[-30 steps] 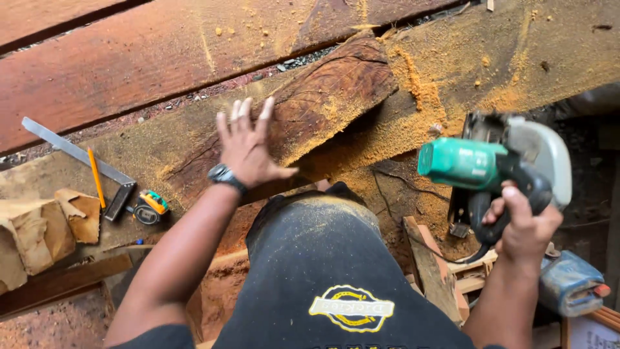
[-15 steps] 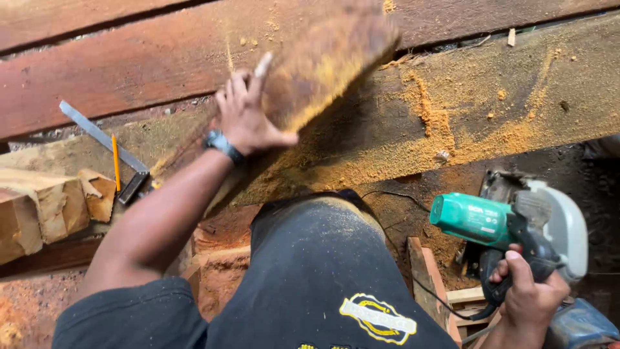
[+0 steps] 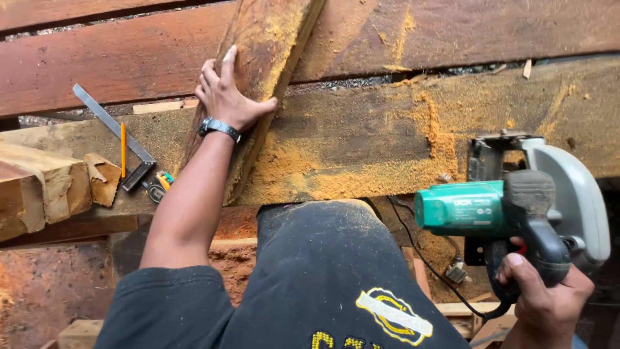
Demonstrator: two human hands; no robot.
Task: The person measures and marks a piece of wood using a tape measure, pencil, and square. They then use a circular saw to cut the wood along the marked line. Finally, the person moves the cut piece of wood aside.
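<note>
A rough wooden slab (image 3: 268, 77), lying tilted across the sawdust-covered beam (image 3: 400, 148), is gripped at its edge by the left hand (image 3: 226, 97), fingers spread on its face and thumb hooked round its side. To the right of the slab, a green circular saw (image 3: 516, 207) is held off the beam by its black handle, clasped in the right hand (image 3: 546, 300). A steel square (image 3: 113, 132) and an orange pencil (image 3: 123, 150) are seen left of the slab.

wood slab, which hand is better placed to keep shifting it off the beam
Left. The left hand already grips the wood slab tilted across the beam, while the right hand is full, holding the circular saw away from it.
</note>
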